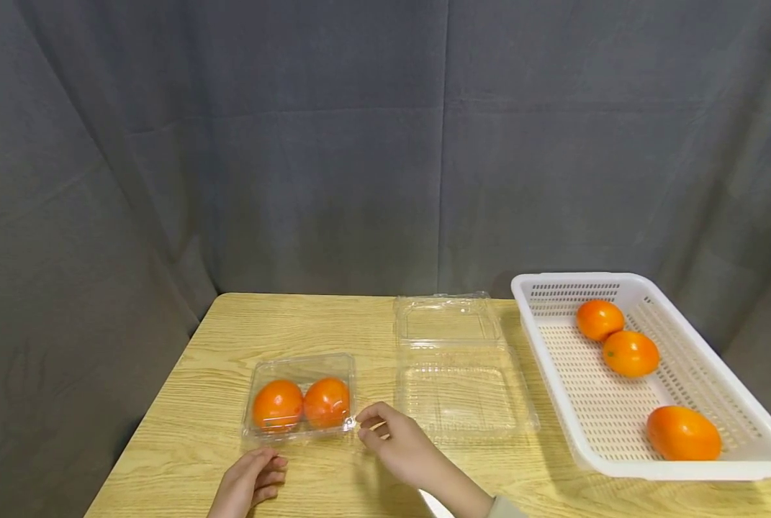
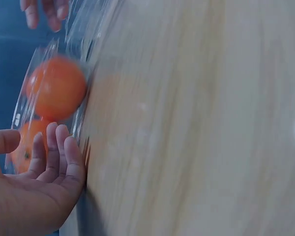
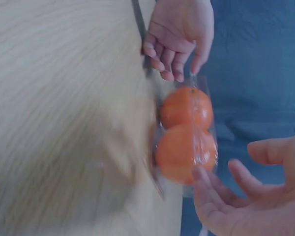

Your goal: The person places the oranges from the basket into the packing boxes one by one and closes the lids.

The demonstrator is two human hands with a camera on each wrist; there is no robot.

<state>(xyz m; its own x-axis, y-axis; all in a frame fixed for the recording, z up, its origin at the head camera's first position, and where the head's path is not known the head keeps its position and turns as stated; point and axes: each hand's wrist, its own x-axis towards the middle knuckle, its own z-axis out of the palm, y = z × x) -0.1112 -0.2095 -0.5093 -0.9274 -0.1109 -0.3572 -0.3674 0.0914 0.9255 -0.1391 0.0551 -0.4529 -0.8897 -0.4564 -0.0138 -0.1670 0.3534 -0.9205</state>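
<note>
Box [image 1: 302,368] (clear, w/ 2 orange fruits [image 1: 278,406] inside) nr L hand [image 1: 248,480] & R hand [image 1: 396,442]; both loose, gripping nothing.

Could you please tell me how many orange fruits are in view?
5: two orange fruits in the left clear box, two together in the white basket, one at its near end.

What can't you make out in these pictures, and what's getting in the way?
Head view: what the white thing beside the right forearm is; the bottom edge cuts it off.
Head view: whether the right hand touches the filled clear box; the spot is too small to tell.
Left wrist view: part of the nearer fruit, behind the left hand.
Left wrist view: most of the right hand, cut off by the top edge.
</note>
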